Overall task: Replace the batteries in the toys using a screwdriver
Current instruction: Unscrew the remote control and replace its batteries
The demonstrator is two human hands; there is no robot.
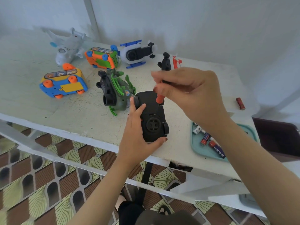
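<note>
Left grip (136, 132) curls round the upturned black toy car (154, 125); right grip (191, 91) pinches the red screwdriver (159, 99), tip on its underside.

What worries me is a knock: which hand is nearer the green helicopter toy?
Left. The left hand grips the black toy car, its fingertips close beside the green helicopter toy. The right hand, holding the screwdriver on the car, sits farther to the right.
</note>
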